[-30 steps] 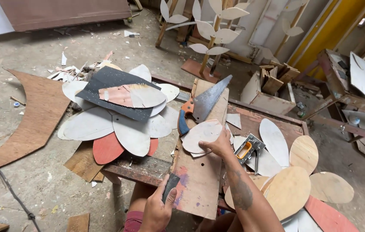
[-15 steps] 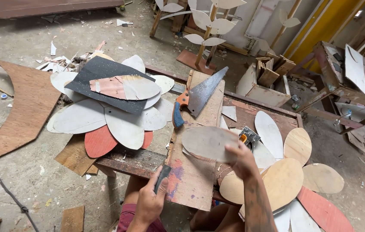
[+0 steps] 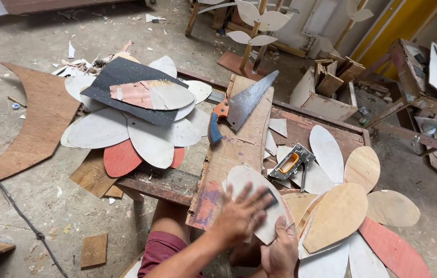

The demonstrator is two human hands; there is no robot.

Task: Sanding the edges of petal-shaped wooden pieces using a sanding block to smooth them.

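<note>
A pale petal-shaped plywood piece [image 3: 249, 198] is held at the near end of a long worn board [image 3: 236, 154]: the left hand [image 3: 244, 213] is pressed flat on it with fingers spread, and the right hand [image 3: 281, 252] is closed on its lower edge from below, thumb on top. Further up the same board a handsaw [image 3: 243, 103] with an orange and blue handle is laid, its blade pointing away to the right. Just right of the held piece a metal staple gun [image 3: 291, 162] is seen resting among more pale petals [image 3: 326, 152]. Close against the right hand a fan of bare wooden petals [image 3: 339, 216] is spread, with a red one [image 3: 393, 252] at its lower edge; these crowd the space on that side. To the left a heap of white and red petals [image 3: 141, 134] is piled, topped by a black sheet [image 3: 120, 85]. The board is carried on a rough, rusty frame bench [image 3: 159, 183]. A dusty concrete floor [image 3: 33, 206] is strewn with offcuts, a large curved brown panel [image 3: 33, 121] and a dark cable [image 3: 10, 201]. A wooden box of scraps [image 3: 326, 90] and an upright petal stand [image 3: 257, 23] are seen beyond.
</note>
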